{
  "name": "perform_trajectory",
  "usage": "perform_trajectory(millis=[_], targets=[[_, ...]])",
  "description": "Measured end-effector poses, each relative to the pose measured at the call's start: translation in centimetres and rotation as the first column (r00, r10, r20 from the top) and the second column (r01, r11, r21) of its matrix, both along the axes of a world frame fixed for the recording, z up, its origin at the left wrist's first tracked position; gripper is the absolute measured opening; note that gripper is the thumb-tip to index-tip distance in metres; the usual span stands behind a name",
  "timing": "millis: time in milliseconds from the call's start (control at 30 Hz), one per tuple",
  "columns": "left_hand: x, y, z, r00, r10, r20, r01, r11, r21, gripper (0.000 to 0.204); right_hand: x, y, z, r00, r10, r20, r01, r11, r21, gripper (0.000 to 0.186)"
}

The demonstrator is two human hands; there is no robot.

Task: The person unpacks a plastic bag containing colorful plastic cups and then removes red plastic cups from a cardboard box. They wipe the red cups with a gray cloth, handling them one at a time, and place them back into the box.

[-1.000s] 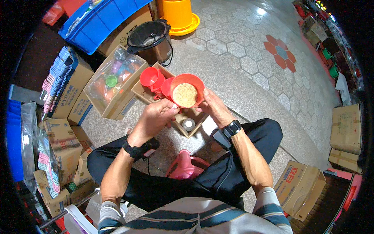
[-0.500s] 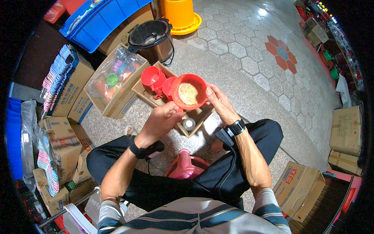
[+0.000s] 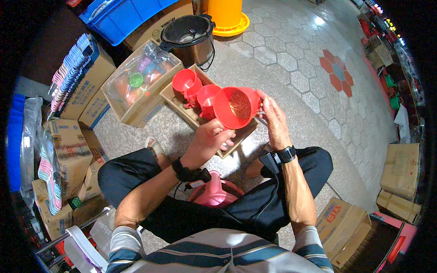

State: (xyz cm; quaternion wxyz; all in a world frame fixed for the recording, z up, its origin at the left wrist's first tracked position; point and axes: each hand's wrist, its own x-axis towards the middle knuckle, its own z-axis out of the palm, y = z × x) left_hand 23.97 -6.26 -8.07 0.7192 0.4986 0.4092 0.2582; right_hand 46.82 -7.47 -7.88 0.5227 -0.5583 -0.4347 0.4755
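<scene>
My left hand (image 3: 211, 140) grips the near side of a red plastic cup (image 3: 227, 116), fingers closed around its handle area. The cup tilts to the right, and grainy brownish bits show inside it. Just behind it, partly hidden, is a second red cup (image 3: 251, 96). My right hand (image 3: 274, 122) holds this one at its right side, fingers curved against it. Two more red cups, one farther left (image 3: 185, 80) and one nearer (image 3: 208, 96), stand in a narrow cardboard box (image 3: 180, 108) under my hands.
Left of the narrow box is a carton (image 3: 150, 105) with bagged colourful items. A black pot (image 3: 186, 38) and a yellow feeder (image 3: 226, 20) stand beyond. A pink plastic object (image 3: 216, 191) lies between my legs. Cartons (image 3: 343, 227) sit at the right.
The held cup has moved slightly right and tipped rightward, its pale grains shifting. A second red cup now shows behind it, against my right hand. The whole view has turned a little.
</scene>
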Motion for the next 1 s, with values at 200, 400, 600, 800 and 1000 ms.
perform_trajectory(millis=[200, 400, 600, 800, 1000], targets=[[0.2, -0.6, 0.6, 0.999, -0.036, -0.018, 0.039, 0.977, 0.209, 0.019, -0.9, 0.0, -0.5, 0.933, -0.077, -0.352, 0.030, 0.990, -0.138, 0.046], [0.1, -1.3, 0.1, 0.998, -0.016, 0.056, 0.003, 0.972, 0.236, 0.013, -1.8, 0.3, -1.0, 0.900, -0.082, -0.428, 0.010, 0.986, -0.166, 0.041], [0.3, -1.5, 0.1, 0.999, -0.013, 0.044, 0.004, 0.981, 0.196, 0.010, -1.9, 0.4, -1.4, 0.868, -0.104, -0.486, -0.003, 0.977, -0.214, 0.037], [0.3, -1.6, 0.4, 0.999, -0.020, 0.026, 0.014, 0.980, 0.200, 0.011, -1.9, 0.4, -2.4, 0.884, -0.097, -0.457, 0.002, 0.979, -0.203, 0.038], [0.2, -1.5, 0.5, 0.999, -0.019, 0.035, 0.014, 0.989, 0.148, 0.012, -2.2, 0.5, -2.4, 0.885, -0.091, -0.457, -0.010, 0.977, -0.213, 0.039]])
